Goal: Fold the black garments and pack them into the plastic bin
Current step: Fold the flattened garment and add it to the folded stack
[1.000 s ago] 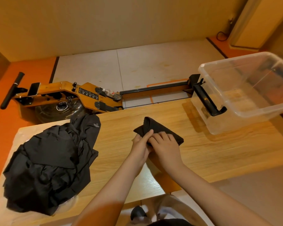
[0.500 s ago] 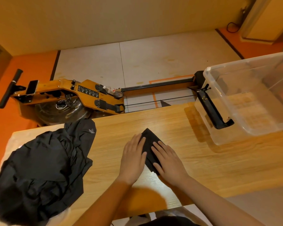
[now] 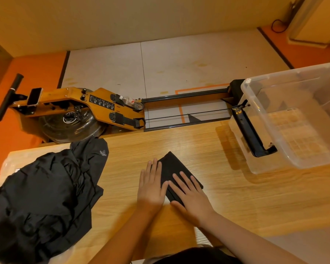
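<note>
We see a light wooden table [image 3: 227,187] running across the lower view. At its left end, a loose pile of black garments [image 3: 46,197] lies on a sheet of clear plastic [image 3: 11,162]. Near the middle, a folded black garment [image 3: 171,166] lies on the wood, with our left hand [image 3: 151,189] and right hand [image 3: 191,197] flat on it. A clear plastic bin [image 3: 303,161] stands at the right end, well apart from it.

Warm dim indoor light; glare on table [image 3: 189,141]; wide-angle bending at edges; slightly soft.
</note>
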### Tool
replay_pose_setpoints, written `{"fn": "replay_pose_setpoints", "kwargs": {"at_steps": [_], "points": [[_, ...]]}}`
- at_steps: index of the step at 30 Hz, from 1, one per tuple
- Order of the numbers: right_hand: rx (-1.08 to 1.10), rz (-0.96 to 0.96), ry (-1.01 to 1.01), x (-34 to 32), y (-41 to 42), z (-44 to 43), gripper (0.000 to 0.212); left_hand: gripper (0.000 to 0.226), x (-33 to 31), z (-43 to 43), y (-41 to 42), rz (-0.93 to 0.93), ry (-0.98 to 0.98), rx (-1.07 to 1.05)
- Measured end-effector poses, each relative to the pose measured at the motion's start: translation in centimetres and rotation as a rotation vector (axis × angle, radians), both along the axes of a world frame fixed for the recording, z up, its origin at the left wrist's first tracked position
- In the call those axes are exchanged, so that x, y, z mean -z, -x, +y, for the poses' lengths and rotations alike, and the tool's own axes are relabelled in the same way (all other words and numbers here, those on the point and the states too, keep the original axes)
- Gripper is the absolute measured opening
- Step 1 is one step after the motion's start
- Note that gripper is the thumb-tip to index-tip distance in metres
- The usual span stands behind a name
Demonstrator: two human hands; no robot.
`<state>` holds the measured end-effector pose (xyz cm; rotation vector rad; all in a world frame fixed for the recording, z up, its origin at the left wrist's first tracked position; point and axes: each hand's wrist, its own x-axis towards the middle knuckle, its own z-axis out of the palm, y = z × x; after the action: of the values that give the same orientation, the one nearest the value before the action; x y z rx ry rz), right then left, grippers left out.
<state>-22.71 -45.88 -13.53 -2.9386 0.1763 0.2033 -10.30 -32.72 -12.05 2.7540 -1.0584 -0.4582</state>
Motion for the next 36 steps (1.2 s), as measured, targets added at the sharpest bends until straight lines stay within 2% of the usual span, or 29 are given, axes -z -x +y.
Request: {"fn": "replay_pose_setpoints", "kwargs": {"at_steps": [4,9,13,16,19,22,26,33,36], "points": [[-0.052,0.01,-0.003,0.2,0.3,-1.1,0.059,0.067,1.2,0.6,-0.2,-0.029,-0.037,0.08],[0.104,0.027,-0.08,0.0,-0.3,-1.0,0.059,0.069,1.1,-1.3,-2.3,-0.049,-0.112,0.143],[0.243,0.035,-0.038,0.0,-0.8,-4.2,0.058,0.073,0.1,-6.8,-3.9,-0.095,-0.099,0.302],[0.358,0.025,-0.023,0.0,-1.4,-7.3,0.058,0.066,-0.5,-12.0,-4.9,-0.169,-0.115,0.354],[0.478,0.013,-0.043,-0.2,-1.8,-10.2,0.06,0.069,-0.6,-17.0,-5.4,-0.196,-0.148,0.383],[0.507,0.01,-0.103,-0.2,-2.0,-13.3,0.064,0.07,-0.5,-20.3,-5.6,-0.172,-0.164,0.368],[0.495,0.033,-0.043,-0.7,-1.7,-14.8,0.063,0.07,0.2,-21.5,-5.3,-0.109,-0.121,0.351],[0.522,0.015,-0.108,-0.7,-0.8,-12.1,0.064,0.065,0.5,-20.1,-5.0,0.091,0.089,0.266],[0.501,0.024,-0.066,0.1,0.7,-9.9,0.068,0.065,0.6,-19.2,-3.7,0.093,0.059,0.266]]}}
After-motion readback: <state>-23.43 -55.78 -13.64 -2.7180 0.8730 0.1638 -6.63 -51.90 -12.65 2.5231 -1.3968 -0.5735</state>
